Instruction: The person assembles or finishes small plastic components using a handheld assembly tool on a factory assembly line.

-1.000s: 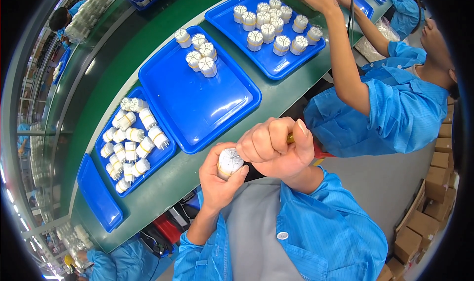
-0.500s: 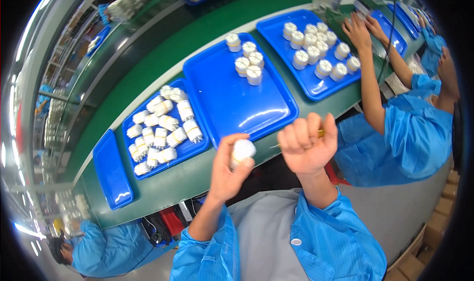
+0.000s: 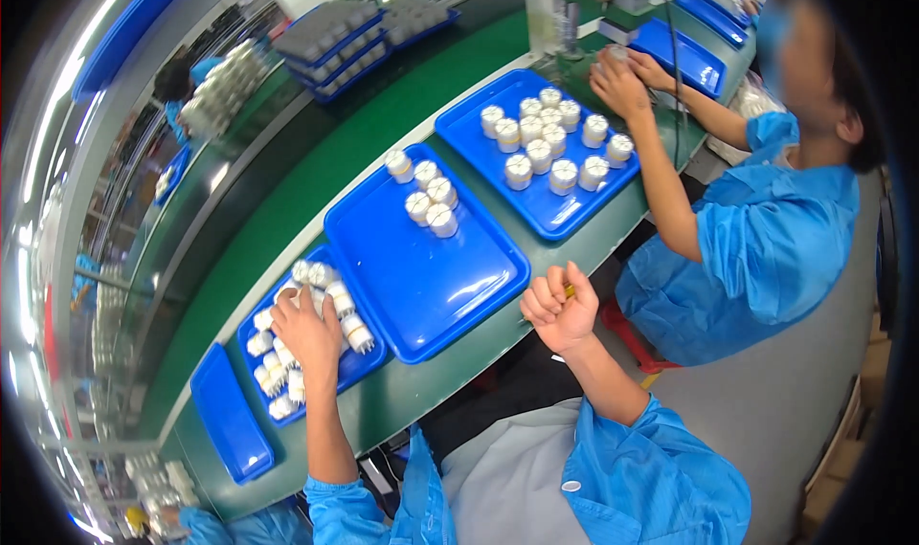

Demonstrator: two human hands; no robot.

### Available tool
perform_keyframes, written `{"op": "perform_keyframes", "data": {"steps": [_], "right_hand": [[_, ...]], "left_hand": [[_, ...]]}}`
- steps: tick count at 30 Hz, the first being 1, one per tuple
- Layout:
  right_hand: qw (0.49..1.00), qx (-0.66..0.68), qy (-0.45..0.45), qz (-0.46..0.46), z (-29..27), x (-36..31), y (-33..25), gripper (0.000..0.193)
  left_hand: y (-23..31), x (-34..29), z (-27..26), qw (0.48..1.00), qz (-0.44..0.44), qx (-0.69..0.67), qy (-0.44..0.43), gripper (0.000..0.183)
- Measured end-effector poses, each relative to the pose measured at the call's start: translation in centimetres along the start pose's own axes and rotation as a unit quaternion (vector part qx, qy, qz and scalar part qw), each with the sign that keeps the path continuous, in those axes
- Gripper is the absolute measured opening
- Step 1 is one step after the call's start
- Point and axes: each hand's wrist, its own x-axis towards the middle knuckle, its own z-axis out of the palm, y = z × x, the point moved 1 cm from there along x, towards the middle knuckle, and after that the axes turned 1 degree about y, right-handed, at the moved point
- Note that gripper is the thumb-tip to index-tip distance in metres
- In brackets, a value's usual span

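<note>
My left hand reaches into the left blue tray, which holds several white cylindrical parts, many lying on their sides, some with pins showing. Its fingers curve down around one of those parts, and the fingertips are partly hidden. Over the front edge of the bench, my right hand is closed in a fist around a small yellow-handled screwdriver; most of the tool is hidden by the fingers. Between my hands lies the middle blue tray, with several white parts standing upright at its far end.
A third blue tray with several upright white parts is to the right. Beside it a co-worker in blue handles something at a bench fixture. A narrow blue tray sits far left. Stacked trays stand across the green bench.
My left hand has gone from in front of me, where it held a white part, to the left tray. My right fist has lowered slightly, still around the screwdriver. The view has shifted.
</note>
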Motion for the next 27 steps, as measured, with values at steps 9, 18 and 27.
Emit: {"op": "perform_keyframes", "data": {"steps": [9, 18, 27], "right_hand": [[0.999, -0.029, -0.022, 0.008, -1.5, -0.1, 0.6, 0.05], [0.998, -0.038, -0.04, -0.001, -1.7, -0.4, 0.2, 0.049], [0.999, -0.02, -0.033, 0.0, -1.9, 0.2, 0.0, 0.048]], "left_hand": [[14.7, 4.5, 0.1, 0.938, 0.108, -0.305, -0.124, 0.045], [18.7, 3.7, 2.5, 0.939, 0.16, -0.302, -0.048, 0.047], [14.7, 1.5, -0.2, 0.935, 0.119, -0.326, -0.08, 0.026]]}}
